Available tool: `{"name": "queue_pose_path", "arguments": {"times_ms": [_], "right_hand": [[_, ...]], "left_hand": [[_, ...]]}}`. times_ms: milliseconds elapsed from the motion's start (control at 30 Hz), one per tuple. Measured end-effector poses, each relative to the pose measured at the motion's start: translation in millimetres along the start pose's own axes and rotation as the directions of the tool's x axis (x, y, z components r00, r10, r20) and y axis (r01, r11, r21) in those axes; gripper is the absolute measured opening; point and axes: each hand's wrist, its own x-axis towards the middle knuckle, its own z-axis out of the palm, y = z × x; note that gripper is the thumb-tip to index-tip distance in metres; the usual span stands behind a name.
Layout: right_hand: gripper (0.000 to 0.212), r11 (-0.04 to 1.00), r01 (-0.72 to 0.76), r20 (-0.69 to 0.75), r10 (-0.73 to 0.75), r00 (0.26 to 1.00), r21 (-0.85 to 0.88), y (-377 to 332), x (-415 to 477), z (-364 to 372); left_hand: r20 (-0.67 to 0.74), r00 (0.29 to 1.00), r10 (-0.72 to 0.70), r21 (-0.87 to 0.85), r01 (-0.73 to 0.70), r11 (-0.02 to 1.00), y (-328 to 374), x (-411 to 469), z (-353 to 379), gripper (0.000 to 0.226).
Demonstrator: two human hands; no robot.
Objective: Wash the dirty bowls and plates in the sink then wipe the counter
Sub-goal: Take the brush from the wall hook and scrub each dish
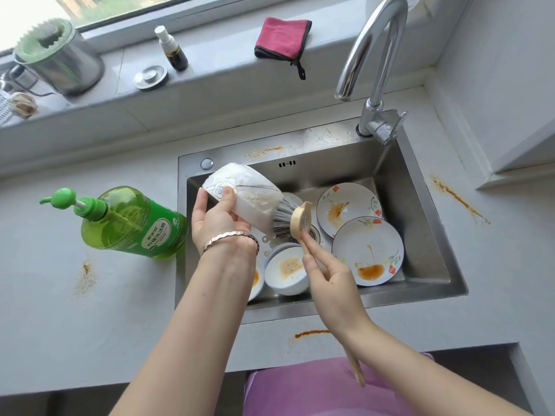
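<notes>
Bowl (243, 193), white w/ floral print, foam on outside, up in air over left part of sink (426, 223), tilted, mouth facing right. Clasped from below by left grip (220, 219), thumb on outer wall; bracelet (231, 240) on that wrist. Brush (298, 219) w/ beige round head, bristles pushed into bowl mouth; handle pinched by right grip (326, 271), handle end poking out past wrist.

Down in sink, right side: rear plate (348, 205) + front plate (368, 250), flower rims, orange sauce smears, front one overlapping rear. Front-left in sink: dirty bowl (286, 270) w/ tan residue, second bowl (256, 280) mostly hidden behind left forearm.

Faucet (375, 49) at sink's back right corner, spout over basin. Green soap bottle (132, 223) w/ pump lying on bench (60, 325) just left of sink. Orange stains on bench: left (85, 274), front edge (310, 333), right (459, 199).

Window sill (216, 67): folded pink cloth (282, 39), small spray bottle (174, 51), metal lid (150, 77), steel canister (60, 58).
</notes>
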Motion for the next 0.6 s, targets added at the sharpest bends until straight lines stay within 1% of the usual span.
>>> {"name": "queue_pose_path", "arguments": {"times_ms": [67, 133, 233, 267, 333, 400, 467, 533, 600], "right_hand": [[0.044, 1.0, 0.0, 0.044, -0.001, 0.999, 0.02, -2, -6, 4], [0.043, 0.997, -0.059, 0.039, 0.057, 0.998, 0.057, -4, -3, 3], [0.039, 0.946, -0.261, 0.019, 0.263, 0.965, 0.193, 2, 10, -7], [0.037, 0.913, -0.327, 0.04, 0.328, 0.944, 0.244, 2, 13, -10], [0.034, 0.86, -0.4, 0.097, 0.39, 0.916, 0.315, 1, 15, -18], [0.032, 0.825, -0.435, 0.146, 0.411, 0.9, 0.361, -3, 18, -27], [0.031, 0.81, -0.456, 0.176, 0.421, 0.89, 0.368, -5, 22, -35], [0.032, 0.843, -0.443, 0.177, 0.407, 0.896, 0.305, -8, 19, -39], [0.036, 0.913, -0.364, 0.184, 0.331, 0.925, 0.187, -12, 11, -38]], "left_hand": [[-0.001, 1.0, 0.001, -0.012, -0.001, 1.0, 0, 1, 0, 0.052], [0.022, 1.0, 0.004, 0.006, -0.004, 1.0, 0, -2, 0, 0.052], [0.089, 0.996, -0.016, 0.03, 0.013, 0.999, 2, -9, -3, 0.05], [0.119, 0.992, -0.029, 0.052, 0.023, 0.998, 3, -10, -6, 0.049], [0.179, 0.982, -0.067, 0.105, 0.048, 0.993, 8, -10, -12, 0.044], [0.234, 0.964, -0.124, 0.152, 0.089, 0.984, 15, -9, -20, 0.036], [0.268, 0.946, -0.184, 0.202, 0.132, 0.97, 22, -7, -27, 0.03], [0.291, 0.934, -0.207, 0.239, 0.138, 0.961, 27, -4, -33, 0.028], [0.31, 0.932, -0.187, 0.257, 0.108, 0.96, 28, -3, -36, 0.029]]}}
